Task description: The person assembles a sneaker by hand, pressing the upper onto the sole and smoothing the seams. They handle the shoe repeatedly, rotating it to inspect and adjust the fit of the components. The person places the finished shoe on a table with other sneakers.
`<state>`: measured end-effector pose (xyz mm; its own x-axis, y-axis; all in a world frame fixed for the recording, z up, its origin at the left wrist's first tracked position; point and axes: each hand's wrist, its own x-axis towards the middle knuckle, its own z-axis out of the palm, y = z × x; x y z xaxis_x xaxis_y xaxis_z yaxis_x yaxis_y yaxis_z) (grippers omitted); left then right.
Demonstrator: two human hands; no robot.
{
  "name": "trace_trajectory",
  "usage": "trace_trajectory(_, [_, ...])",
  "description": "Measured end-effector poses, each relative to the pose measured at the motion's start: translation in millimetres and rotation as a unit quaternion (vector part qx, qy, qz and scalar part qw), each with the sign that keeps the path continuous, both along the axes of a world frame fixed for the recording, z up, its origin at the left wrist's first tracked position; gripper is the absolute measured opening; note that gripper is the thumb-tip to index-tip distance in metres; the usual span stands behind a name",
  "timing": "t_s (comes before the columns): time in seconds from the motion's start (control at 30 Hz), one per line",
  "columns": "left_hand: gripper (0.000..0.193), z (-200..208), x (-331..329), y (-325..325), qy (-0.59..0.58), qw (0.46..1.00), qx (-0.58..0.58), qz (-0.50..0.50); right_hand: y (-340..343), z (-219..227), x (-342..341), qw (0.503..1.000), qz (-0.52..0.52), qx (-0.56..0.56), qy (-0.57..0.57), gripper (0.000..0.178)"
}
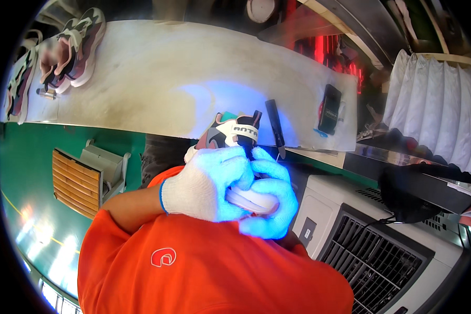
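Note:
A sneaker [226, 134] in white, grey, dusty pink and black is held close to my chest, its tongue and collar end toward the table and its pale sole showing between my hands. My left hand [206, 180], in a white knitted glove with a blue cuff edge, closes over the shoe from the left. Gripping it from the right is my right hand [274, 196], in the same kind of glove lit bright blue. The fingers of both meet over the shoe's middle, where a thin light-coloured piece sticks out by the right fingers; what they pinch there is hidden.
On the pale worktable [141, 73] lie a black-handled pointed tool [275, 123] and a dark phone [330, 111]. Several matching sneakers [73, 52] and a small metallic cylinder [46, 93] are at its left end. A wooden-slatted seat [77, 180] stands left; a grey-white air cooler [319, 201] stands right.

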<state>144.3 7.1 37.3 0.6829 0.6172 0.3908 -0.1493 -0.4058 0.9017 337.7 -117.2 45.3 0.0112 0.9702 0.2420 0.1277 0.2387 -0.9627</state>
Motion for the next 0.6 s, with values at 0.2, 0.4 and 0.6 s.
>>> trace_trajectory(0.2, [0.042,3,14,-2,0.027,0.999,-0.001,0.029,8,21,-13,0.995,-0.089,-0.038,0.028,0.027])
trace_trajectory(0.4, [0.038,7,27,2,0.087,0.995,0.043,-0.001,6,17,27,0.998,0.011,-0.059,0.025,0.043])
trace_trajectory(0.6, [0.037,8,36,2,0.115,0.991,0.072,0.012,-8,0,22,0.981,-0.038,-0.073,0.177,0.072])
